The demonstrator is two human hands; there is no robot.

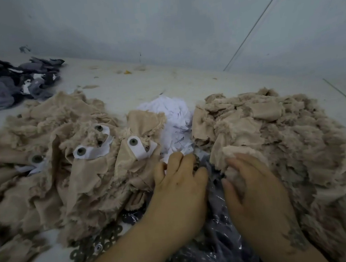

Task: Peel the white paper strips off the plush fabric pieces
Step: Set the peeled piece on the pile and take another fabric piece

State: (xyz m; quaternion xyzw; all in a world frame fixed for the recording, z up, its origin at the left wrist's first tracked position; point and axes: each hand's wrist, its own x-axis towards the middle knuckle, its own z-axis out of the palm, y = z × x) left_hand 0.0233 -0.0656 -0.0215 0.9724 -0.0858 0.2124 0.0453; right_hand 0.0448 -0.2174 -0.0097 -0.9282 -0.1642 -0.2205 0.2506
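Meanwhile right hand [257,188] fingers grip a plush piece [232,156]; left hand [180,185] fingers relaxed.

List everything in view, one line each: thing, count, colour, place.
plush fabric pieces with strips: one pile, beige, left
white paper strips: several, white, on left pile
peeled plush pieces: one pile, beige, right
crumpled paper: one heap, white, centre
washers: many, dark grey, bottom left
plastic bag: one, dark, under hands
grey fabric scraps: one pile, far left
left hand: resting near the paper
right hand: gripping a plush piece
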